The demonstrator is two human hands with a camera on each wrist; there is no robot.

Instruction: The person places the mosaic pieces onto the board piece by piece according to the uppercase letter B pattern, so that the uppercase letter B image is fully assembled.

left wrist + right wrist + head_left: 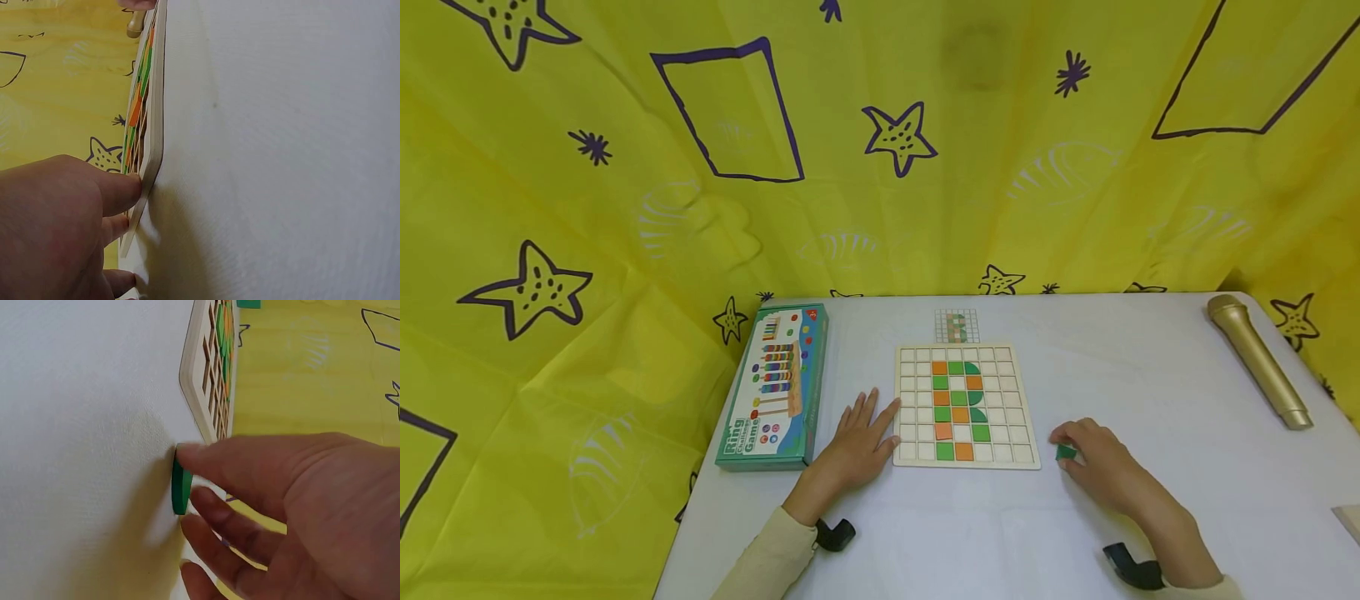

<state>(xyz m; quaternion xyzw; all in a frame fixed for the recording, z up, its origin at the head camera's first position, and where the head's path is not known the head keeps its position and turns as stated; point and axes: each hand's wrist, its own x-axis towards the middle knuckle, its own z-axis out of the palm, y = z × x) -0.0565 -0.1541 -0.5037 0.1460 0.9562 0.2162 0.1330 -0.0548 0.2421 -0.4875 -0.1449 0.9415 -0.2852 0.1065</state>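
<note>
A wooden grid board (917, 355) lies flat, with several orange and green tiles set in its middle columns. My left hand (856, 446) rests beside the board with fingers spread, the thumb and a finger touching its left edge. To the right of the board, my right hand (1101, 467) pinches a dark green tile (1065, 452) between thumb and fingers, low over the white cloth. In the right wrist view the green tile (182, 481) stands on edge under the thumb; its exact outline is partly hidden by the fingers.
A small pattern card (942, 327) lies behind the board. At the left is a green Ring Challenge Game box (778, 375), and a gold microphone (1258, 362) lies at the far right. A yellow curtain (865, 217) hangs along the table's back edge.
</note>
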